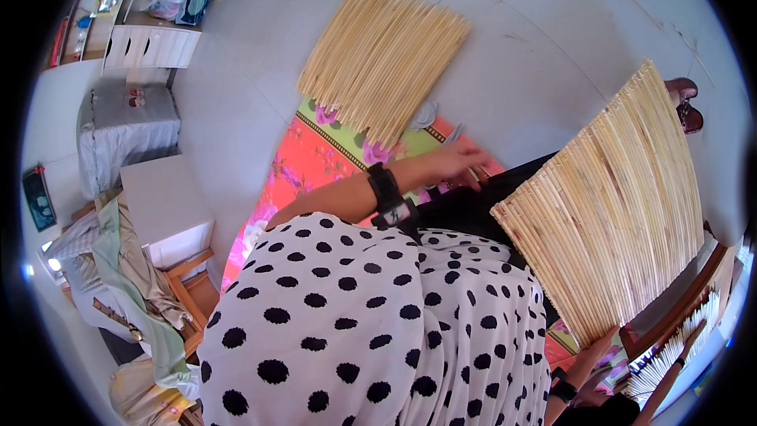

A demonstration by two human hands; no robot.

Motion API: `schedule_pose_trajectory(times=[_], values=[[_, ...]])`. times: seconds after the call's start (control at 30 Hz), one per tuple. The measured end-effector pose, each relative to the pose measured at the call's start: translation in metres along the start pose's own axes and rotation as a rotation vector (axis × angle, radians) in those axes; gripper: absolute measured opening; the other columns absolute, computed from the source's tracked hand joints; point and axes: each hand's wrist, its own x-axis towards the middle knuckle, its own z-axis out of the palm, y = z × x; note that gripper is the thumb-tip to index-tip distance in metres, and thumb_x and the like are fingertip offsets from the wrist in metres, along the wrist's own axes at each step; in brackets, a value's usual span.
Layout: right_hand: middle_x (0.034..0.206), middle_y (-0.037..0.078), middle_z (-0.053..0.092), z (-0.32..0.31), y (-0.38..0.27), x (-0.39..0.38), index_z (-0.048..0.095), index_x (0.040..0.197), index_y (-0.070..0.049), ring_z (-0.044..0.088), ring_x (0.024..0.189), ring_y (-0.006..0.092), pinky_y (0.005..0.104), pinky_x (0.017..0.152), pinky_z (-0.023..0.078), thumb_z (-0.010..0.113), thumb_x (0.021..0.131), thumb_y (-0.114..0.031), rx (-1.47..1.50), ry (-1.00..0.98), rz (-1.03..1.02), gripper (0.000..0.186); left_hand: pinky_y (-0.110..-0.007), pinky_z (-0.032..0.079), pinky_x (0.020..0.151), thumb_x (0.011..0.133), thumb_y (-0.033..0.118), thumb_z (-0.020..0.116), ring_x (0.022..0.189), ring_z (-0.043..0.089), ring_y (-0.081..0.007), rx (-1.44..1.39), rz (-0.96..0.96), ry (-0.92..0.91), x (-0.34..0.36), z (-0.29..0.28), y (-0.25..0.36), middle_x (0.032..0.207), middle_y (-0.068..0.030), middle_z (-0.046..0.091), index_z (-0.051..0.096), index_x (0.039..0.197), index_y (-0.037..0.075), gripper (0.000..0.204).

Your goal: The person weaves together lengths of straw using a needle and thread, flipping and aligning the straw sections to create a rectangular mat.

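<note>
A mat of pale straw-coloured reeds, set side by side, stands tilted at my right, across my black-clothed leg. My right hand is at its lower edge, fingers closed on it and partly hidden. My left hand, below a black wrist strap, hovers over the black cloth left of the mat, with its fingers partly bent and apart; nothing shows in them. Ahead, a bundle of similar reeds lies flat, partly on a flowered red and green cloth. A small round whitish item lies beside the bundle.
Loose reed pieces lie on the grey floor. A dark red shoe is beyond the mat. At left stand a cloth-covered box, a white cabinet and a wooden chair. Another arm, perhaps mirrored, shows at lower right.
</note>
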Motion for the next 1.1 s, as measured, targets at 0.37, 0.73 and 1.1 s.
schedule_pose_trajectory(times=[0.37,0.73,1.1], values=[[0.127,0.016,0.046,0.015,-0.022,-0.019,0.038,0.132,0.001,0.051,0.109,0.0281,0.0382,0.088,0.045,0.048,0.086,-0.056,-0.061,0.100,0.032,0.074,-0.032,0.044,0.053,0.081,0.024,0.061,0.066,0.057,-0.0183,-0.215,0.059,0.730,-0.031,-0.176,-0.165,0.085,-0.0106,0.058,0.038,0.117,0.002,0.048],[0.126,0.015,0.048,0.020,-0.025,-0.028,0.041,0.131,0.001,0.053,0.107,0.0276,0.0372,0.087,0.046,0.048,0.086,-0.056,-0.075,0.108,0.020,0.073,-0.032,0.043,0.056,0.083,0.029,0.060,0.068,0.056,-0.0177,-0.548,-0.060,0.821,-0.023,-0.190,-0.178,0.086,-0.0086,0.058,0.046,0.109,0.004,0.039],[0.131,0.016,0.044,0.009,-0.014,-0.014,0.035,0.134,0.000,0.050,0.111,0.0293,0.0389,0.089,0.045,0.048,0.086,-0.057,-0.057,0.028,-0.055,0.076,-0.032,0.042,0.058,0.085,0.033,0.059,0.070,0.054,-0.0172,-0.725,-0.186,0.938,-0.010,-0.194,-0.190,0.087,-0.0067,0.058,0.054,0.102,0.006,0.032]])
